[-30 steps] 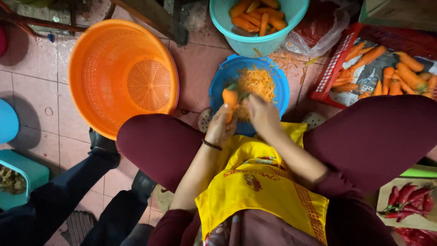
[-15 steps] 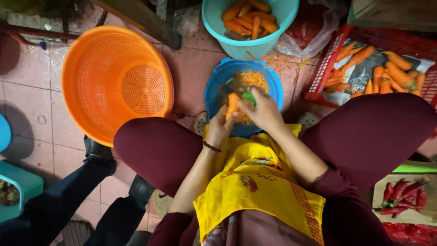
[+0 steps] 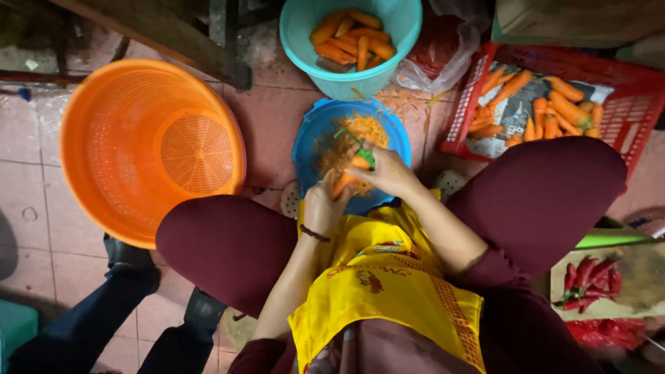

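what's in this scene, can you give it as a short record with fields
setting: person seated low on a tiled floor, yellow apron over the lap
left hand: left hand grips a carrot
right hand: right hand holds a green peeler against the carrot
below hands: blue bowl with orange peelings
ahead: teal basket of carrots
right side: red crate of carrots; red chillies
left side: orange basket, nothing visible inside
also: another person's dark trouser legs

orange basket [image 3: 149, 149], red chillies [image 3: 587, 280], red crate [image 3: 627, 104]
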